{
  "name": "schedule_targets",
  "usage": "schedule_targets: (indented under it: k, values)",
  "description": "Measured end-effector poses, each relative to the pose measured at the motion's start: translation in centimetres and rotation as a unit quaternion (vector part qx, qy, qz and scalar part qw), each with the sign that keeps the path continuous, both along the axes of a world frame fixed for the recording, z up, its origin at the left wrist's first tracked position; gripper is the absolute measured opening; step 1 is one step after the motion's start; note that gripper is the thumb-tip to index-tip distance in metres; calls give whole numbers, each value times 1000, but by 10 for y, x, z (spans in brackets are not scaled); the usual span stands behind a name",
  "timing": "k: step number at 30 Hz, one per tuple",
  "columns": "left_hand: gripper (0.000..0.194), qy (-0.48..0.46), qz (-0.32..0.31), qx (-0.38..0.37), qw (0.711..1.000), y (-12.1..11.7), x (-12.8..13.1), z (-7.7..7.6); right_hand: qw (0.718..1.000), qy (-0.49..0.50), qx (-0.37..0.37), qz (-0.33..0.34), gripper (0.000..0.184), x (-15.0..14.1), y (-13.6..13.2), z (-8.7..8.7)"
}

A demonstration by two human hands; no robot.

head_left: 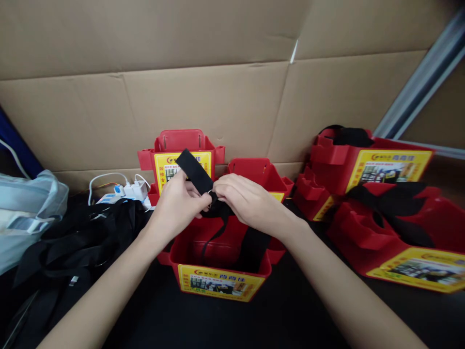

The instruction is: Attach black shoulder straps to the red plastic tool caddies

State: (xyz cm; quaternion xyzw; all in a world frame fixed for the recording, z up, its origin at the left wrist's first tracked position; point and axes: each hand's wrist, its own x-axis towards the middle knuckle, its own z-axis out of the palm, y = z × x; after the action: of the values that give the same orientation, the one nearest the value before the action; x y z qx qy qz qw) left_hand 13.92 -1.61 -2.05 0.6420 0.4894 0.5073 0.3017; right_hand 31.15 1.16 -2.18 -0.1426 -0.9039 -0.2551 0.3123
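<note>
My left hand [185,198] and my right hand [247,198] meet above a red plastic box [221,242]. Both are closed on a black webbing strap [196,170], whose flat end sticks up to the upper left. Between the fingertips a small metal ring or buckle [210,194] shows in part; the fingers cover the rest. Below my right hand, a wide part of the strap hangs into the box, and a thin black tail dangles over its inside. A yellow printed label [221,283] covers the box's front.
More red boxes stand behind [183,140] and at the right [385,160], some with black straps inside. Left lies a heap of black straps [90,242] beside a pale plastic bag [29,208]. White plugs and cables [131,189] sit behind it. Cardboard [203,106] walls the back.
</note>
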Motion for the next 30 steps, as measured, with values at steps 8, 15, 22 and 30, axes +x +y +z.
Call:
schedule_targets:
  k: [8,15,22,30]
  values:
    - [41,267,107,152,946,4,-18,-2,986,123,-74,85,22,3,-6,-4]
    - [17,207,49,145,966,15,-31,0,929,324,-161,75,26,15,-21,12]
    - [13,31,-30,39,998,-2,-16,8,903,113,-402,104,38,3,-15,13]
    - [21,14,-255,-77,964,-16,-24,28,796,162,-570,127,14,8,-13,17]
